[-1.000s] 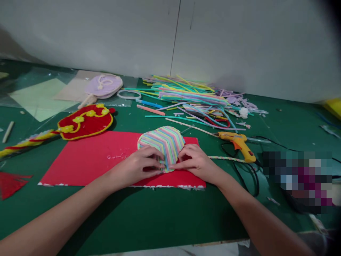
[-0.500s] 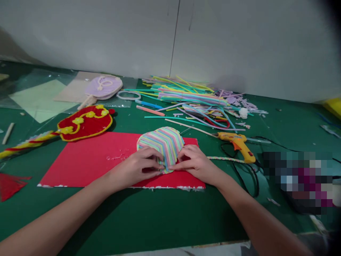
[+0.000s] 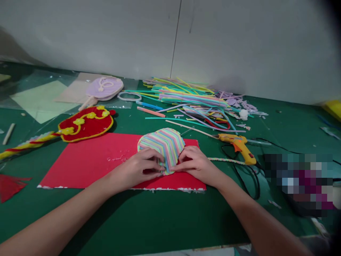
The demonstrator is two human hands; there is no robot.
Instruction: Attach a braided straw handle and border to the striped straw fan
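Observation:
A rounded piece covered in pastel striped strips (image 3: 162, 140), pink, blue, yellow and green, lies on a red board (image 3: 80, 160) with chipped white edges. My left hand (image 3: 142, 165) curls over its lower left edge, thumb and fingertips pinched at the rim. On the lower right, my right hand (image 3: 195, 163) presses its bent fingers and thumb against the same piece. Both hands are closed on it near its bottom tip, and the fingers partly cover that edge. Behind my right hand, a thin braided pastel cord (image 3: 226, 160) runs toward the glue gun.
A yellow glue gun (image 3: 238, 144) with a black cable lies to the right. Loose coloured strips (image 3: 186, 94) are heaped by the wall. At left are a red fan with yellow flowers (image 3: 85, 124) and a red tassel (image 3: 12, 185); a lilac fan (image 3: 105, 88) lies behind.
Both hands keep nearly the same grip on the striped piece. The whole view has shifted very slightly; nothing else visibly differs.

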